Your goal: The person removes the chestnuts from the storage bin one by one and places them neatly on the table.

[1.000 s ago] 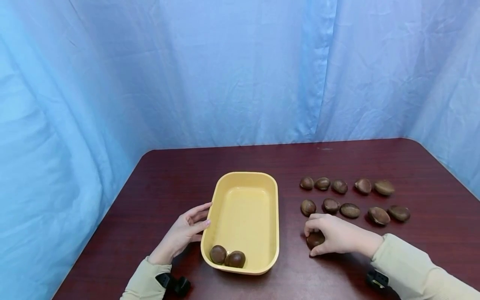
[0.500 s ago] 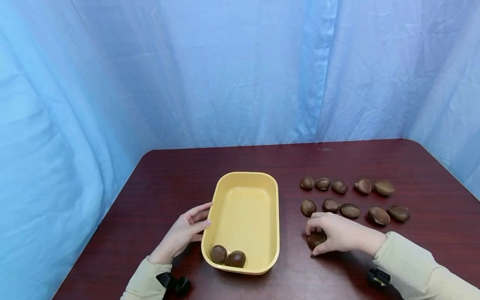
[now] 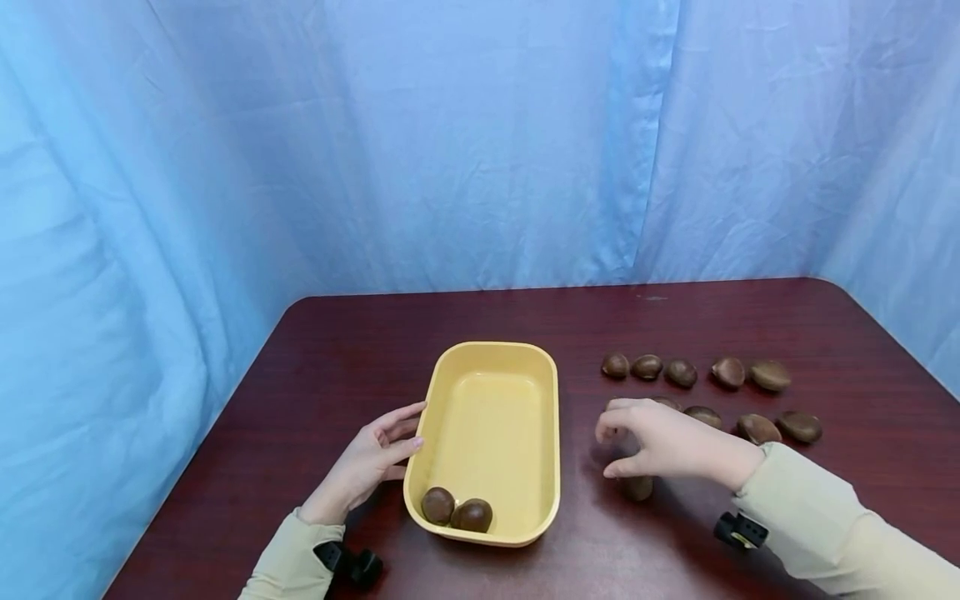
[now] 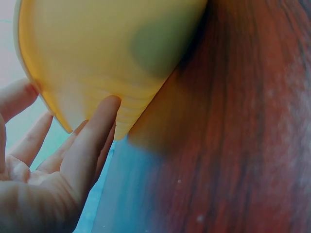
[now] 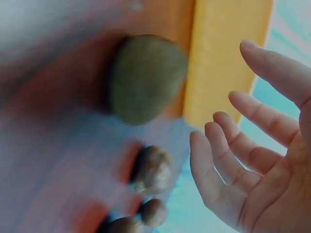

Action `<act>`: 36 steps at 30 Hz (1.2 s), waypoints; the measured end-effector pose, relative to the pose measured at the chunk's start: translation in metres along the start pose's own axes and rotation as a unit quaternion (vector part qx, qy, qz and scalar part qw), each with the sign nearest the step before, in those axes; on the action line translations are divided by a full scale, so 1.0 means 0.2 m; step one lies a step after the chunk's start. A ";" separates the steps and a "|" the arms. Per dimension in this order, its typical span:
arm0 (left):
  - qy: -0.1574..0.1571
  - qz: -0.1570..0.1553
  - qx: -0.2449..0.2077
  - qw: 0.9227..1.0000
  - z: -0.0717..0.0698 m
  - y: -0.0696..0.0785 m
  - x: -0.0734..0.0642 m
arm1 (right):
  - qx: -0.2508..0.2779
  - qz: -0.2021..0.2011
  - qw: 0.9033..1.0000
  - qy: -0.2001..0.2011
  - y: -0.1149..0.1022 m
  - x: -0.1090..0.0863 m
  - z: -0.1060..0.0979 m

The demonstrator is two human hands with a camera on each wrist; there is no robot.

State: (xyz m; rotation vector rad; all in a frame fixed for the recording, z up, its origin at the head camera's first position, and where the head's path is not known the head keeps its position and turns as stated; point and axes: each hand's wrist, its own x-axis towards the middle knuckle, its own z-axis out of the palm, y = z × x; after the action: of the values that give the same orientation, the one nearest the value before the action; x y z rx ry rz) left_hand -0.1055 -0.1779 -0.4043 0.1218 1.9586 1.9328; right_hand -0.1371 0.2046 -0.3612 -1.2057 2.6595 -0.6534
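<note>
My left hand (image 3: 363, 467) rests its fairly straight fingers against the outside of a yellow rectangular tub (image 3: 558, 433); the left wrist view shows its fingertips on the tub wall (image 4: 87, 39). Two glossy brown chestnuts (image 3: 471, 516) lie in the tub's near left corner. To the tub's right, my right hand (image 3: 675, 442) hovers with loosely bent fingers and nothing between them. Under it, partly hidden in the head view, a single chestnut (image 3: 637, 489) lies on the table; the right wrist view shows this chestnut (image 5: 148, 80) whole, apart from the fingers.
Beyond my right hand, more chestnuts lie in two rows: a far row (image 3: 682, 373) and a nearer row (image 3: 759, 428) partly covered by the hand. The dark red table (image 3: 360, 342) ends at a blue curtain (image 3: 480, 167) at the back and sides.
My right hand has let go of the chestnut it was gripping and risen, shifting slightly up and left in the head view. The chestnut stays on the table; the left hand and tub hold still.
</note>
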 end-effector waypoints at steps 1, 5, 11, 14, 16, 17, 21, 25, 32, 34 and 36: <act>0.000 0.000 -0.001 1.000 0.00 0.00 0.00 | 0.003 0.002 1.000 0.003 -0.01 0.01 0.00; -0.001 0.002 0.001 1.000 0.00 0.00 0.00 | 0.024 -0.013 1.000 0.014 -0.08 0.09 -0.01; 0.004 0.001 0.005 1.000 0.00 0.00 0.00 | 0.072 -0.033 0.997 0.004 -0.20 0.25 -0.01; 0.005 0.000 0.005 1.000 0.00 0.01 0.00 | 0.128 -0.014 0.991 -0.025 -0.27 0.33 -0.01; 0.005 0.000 0.005 1.000 0.00 0.01 0.00 | 0.160 0.001 0.986 -0.052 -0.32 0.38 -0.01; 0.005 -0.001 0.005 1.000 0.00 0.01 0.00 | 0.174 0.011 0.982 -0.068 -0.34 0.40 -0.01; 0.004 -0.002 0.007 1.000 0.00 0.01 0.00 | 0.232 0.064 0.959 -0.150 -0.41 0.48 0.02; 0.004 -0.001 0.012 1.000 0.00 0.00 0.00 | 0.291 0.132 0.922 -0.219 -0.47 0.52 0.06; -0.001 0.004 0.008 1.000 0.00 -0.01 0.00 | 0.316 0.166 0.894 -0.271 -0.53 0.54 0.15; -0.001 0.004 0.008 1.000 0.00 -0.01 0.00 | 0.308 0.168 0.894 -0.279 -0.54 0.54 0.17; 0.001 0.004 0.011 1.000 0.00 -0.01 0.00 | 0.306 0.169 0.894 -0.282 -0.54 0.54 0.20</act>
State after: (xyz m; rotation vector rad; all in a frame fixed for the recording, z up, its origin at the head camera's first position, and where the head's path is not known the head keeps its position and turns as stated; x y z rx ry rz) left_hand -0.1051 -0.1781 -0.4054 0.1337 1.9847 1.9171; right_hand -0.1238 0.0478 -0.3435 -0.6066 1.8866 -0.8302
